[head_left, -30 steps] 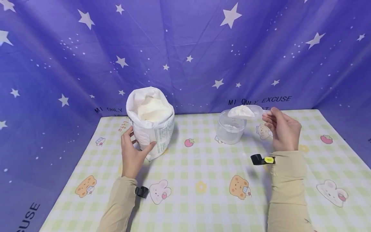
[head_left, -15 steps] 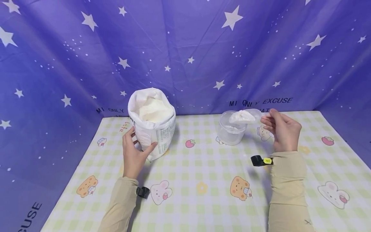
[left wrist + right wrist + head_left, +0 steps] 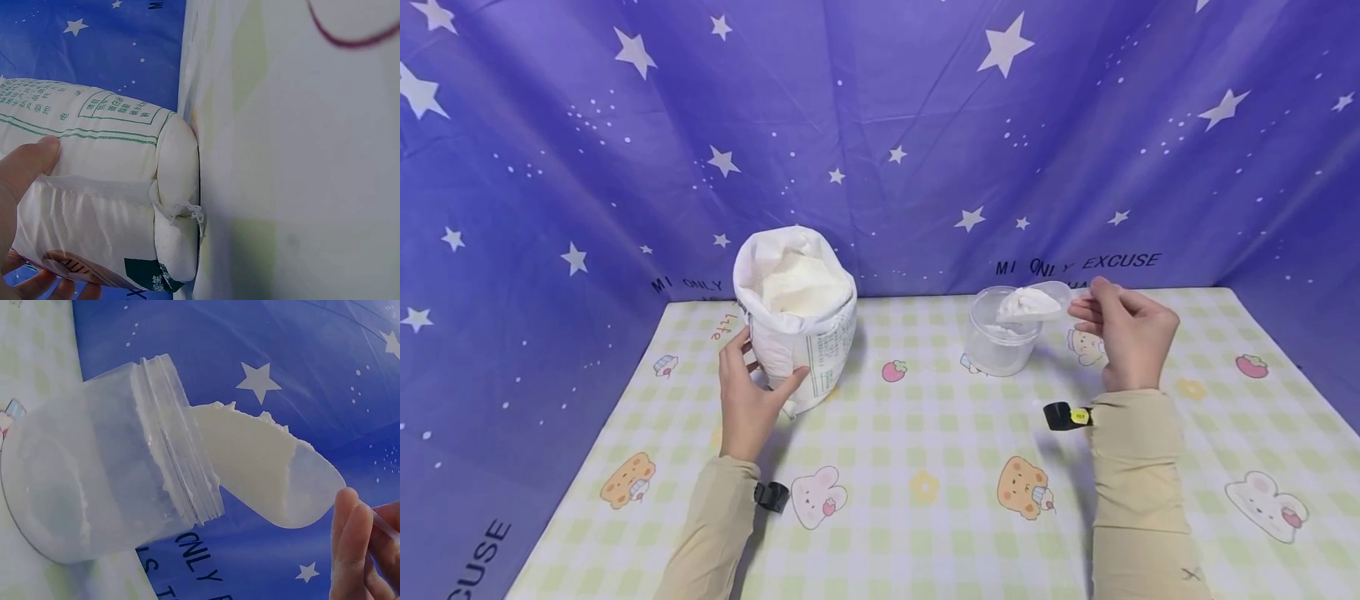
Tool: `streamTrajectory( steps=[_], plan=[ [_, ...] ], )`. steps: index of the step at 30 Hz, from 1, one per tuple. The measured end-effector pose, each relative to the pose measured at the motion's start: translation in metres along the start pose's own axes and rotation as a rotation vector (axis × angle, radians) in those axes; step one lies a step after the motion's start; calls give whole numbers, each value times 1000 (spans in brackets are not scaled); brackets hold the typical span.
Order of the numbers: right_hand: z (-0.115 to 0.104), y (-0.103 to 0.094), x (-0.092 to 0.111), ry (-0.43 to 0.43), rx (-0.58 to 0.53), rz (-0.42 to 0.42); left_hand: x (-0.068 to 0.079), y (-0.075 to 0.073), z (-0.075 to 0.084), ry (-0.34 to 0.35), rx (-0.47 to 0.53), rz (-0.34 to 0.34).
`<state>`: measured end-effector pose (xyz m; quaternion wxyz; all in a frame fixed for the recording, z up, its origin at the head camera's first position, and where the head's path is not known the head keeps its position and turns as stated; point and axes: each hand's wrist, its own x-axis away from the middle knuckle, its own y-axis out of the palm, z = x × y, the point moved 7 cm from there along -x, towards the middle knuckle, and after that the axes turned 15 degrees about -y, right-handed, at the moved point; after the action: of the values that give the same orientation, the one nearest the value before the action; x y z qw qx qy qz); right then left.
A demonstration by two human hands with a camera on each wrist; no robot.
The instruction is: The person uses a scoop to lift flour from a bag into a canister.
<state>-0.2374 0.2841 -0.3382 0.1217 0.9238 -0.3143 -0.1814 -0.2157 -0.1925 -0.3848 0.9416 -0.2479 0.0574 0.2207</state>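
In the head view a white cloth bag (image 3: 820, 358) of flour stands upright with its rolled mouth open and pale flour (image 3: 801, 283) inside. My left hand (image 3: 751, 408) holds it low on its left side, thumb across the printed front and fingers round the other face, as the left wrist view shows. A clear plastic scoop (image 3: 269, 469) heaped with white flour is held by its handle in my right hand (image 3: 1131, 337), between thumb and fingers. Its tip is over the mouth of a clear round plastic jar (image 3: 106, 462), which has a little flour inside.
A green-and-white checked tablecloth (image 3: 917, 433) with cartoon prints covers the table. Purple star-patterned curtains (image 3: 895, 100) hang directly behind the bag and jar and along both sides. A small black wrist camera (image 3: 771, 497) sits at the left cuff, another wrist camera (image 3: 1060, 416) at the right.
The loaded scoop has come down slightly towards the jar's mouth, and my right hand has shifted a little left. My left hand and the bag stay put; the head view has shifted slightly.
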Motion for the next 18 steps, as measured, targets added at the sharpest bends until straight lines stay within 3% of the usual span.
streamTrajectory(
  steps=[9, 18],
  plan=[
    [-8, 11, 2, -101, 61, -15, 0, -1, 0, -1, 3, 0],
    [-15, 14, 3, -184, 251, -51, -1, 2, 0, -6, 10, -12]
  ],
)
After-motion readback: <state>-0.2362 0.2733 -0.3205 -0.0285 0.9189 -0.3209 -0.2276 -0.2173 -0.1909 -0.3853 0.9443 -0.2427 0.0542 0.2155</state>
